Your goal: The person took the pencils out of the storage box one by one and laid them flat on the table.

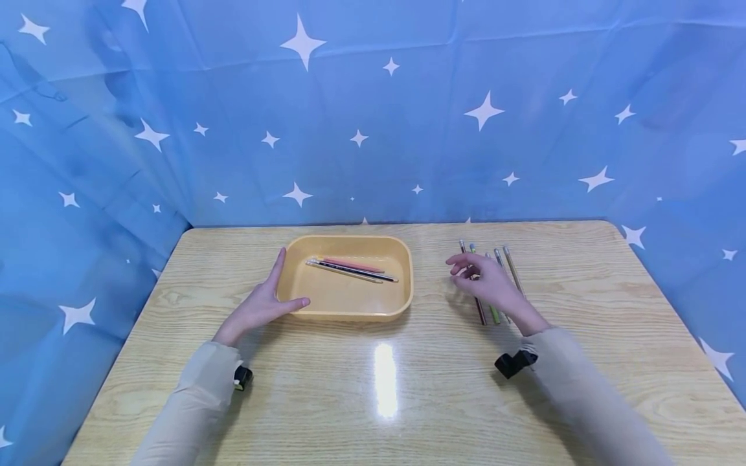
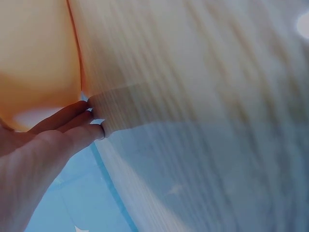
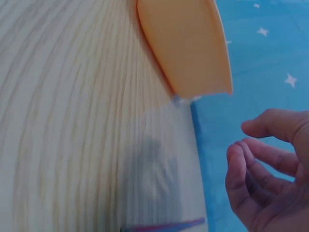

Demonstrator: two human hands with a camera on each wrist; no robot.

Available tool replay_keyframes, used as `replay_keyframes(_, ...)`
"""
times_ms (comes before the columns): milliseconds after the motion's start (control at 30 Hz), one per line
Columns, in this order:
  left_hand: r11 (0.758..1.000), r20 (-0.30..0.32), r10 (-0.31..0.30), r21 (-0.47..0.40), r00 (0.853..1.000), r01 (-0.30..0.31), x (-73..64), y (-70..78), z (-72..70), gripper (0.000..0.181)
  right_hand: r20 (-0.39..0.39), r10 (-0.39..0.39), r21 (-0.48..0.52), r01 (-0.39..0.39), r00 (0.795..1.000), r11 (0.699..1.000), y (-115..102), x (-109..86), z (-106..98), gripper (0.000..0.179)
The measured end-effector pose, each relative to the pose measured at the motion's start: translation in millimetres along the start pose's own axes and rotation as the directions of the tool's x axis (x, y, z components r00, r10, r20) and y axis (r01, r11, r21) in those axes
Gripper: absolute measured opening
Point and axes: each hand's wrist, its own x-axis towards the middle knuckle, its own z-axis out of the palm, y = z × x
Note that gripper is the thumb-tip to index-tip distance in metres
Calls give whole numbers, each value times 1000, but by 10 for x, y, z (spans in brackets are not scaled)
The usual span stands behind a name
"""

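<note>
My left hand [image 1: 260, 309] lies at the left side of a shallow orange-yellow plastic tray [image 1: 350, 310]. Its straight fingers rest along the outer left wall, and the thumb reaches over the front left corner. Inside the tray are a pink pencil [image 1: 352, 265], a dark pencil [image 1: 361, 272] and a tan pencil [image 1: 344, 271]. Above a loose row of pencils to the right hovers my right hand [image 1: 492, 283], fingers loosely bent, thumb apart from them, holding nothing. Partly beneath it lie a dark red pencil [image 1: 480, 312] and a green pencil [image 1: 495, 315]. A gold pencil [image 1: 515, 272] shows beyond it.
The pale wood-grain table [image 1: 326, 388] has its back edge against a blue curtain [image 1: 402, 129] with white stars. A bright light reflection [image 1: 385, 380] shows on the tabletop in front of the tray. Bare tabletop separates the tray from the pencil row.
</note>
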Motion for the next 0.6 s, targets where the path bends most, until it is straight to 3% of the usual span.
replay_keyframes(600,1000,9,21,20,1000,-21,5,-9,4,120,31,-62,38,61,998,997,-440,263,208,26)
